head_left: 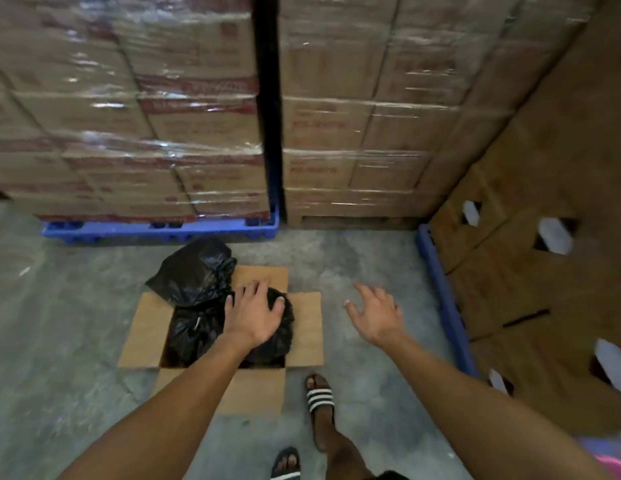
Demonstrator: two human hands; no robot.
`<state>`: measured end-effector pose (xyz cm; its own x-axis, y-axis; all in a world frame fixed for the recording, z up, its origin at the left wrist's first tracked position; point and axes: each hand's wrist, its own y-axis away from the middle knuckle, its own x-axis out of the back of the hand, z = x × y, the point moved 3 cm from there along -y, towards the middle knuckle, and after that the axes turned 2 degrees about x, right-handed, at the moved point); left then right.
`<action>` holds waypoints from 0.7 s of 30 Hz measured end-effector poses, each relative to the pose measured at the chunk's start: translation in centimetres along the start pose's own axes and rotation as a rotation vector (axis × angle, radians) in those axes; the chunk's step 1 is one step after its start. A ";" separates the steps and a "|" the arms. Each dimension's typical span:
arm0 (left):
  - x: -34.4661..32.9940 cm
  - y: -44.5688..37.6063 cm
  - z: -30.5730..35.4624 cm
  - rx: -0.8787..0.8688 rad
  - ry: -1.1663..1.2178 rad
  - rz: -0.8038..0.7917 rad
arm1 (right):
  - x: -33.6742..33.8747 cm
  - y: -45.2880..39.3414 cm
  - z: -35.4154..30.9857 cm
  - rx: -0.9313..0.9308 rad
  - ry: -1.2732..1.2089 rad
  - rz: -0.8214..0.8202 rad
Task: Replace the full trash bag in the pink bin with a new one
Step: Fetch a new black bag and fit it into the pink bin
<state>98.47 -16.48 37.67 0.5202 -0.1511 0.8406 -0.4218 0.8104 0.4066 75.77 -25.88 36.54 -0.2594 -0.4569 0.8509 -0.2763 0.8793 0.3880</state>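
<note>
Red printing on the shrink-wrapped cartons [205,126] is too blurred to read. The left hand [255,311] lies flat, fingers spread, on a full black trash bag [198,327] inside an open cardboard box [305,327] on the floor. The right hand [373,313] hovers open and empty just beside the box.

At centre frame, the trash bags [198,289] were glossy black and the open box [305,327] plain brown. The pallet [156,230] above was blue; the sandal [320,396], lower centre, black with white stripes.
</note>
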 end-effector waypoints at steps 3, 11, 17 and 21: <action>-0.7 3.2 5.1 -0.136 -0.080 -0.036 | 2.3 5.3 5.1 -0.102 -0.048 0.075; -9.0 12.7 19.9 -0.508 -0.268 -0.143 | 6.4 20.7 21.9 -0.368 -0.115 0.257; -18.5 23.2 31.6 -0.707 -0.349 -0.213 | 7.2 33.8 35.6 -0.532 -0.165 0.375; -26.2 31.6 38.7 -0.789 -0.381 -0.251 | 7.0 42.8 45.4 -0.610 -0.225 0.416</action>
<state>42.74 -8.82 42.37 0.1881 -0.4387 0.8787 0.3744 0.8592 0.3488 20.15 2.48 43.02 -0.4297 -0.0318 0.9024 0.4275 0.8731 0.2343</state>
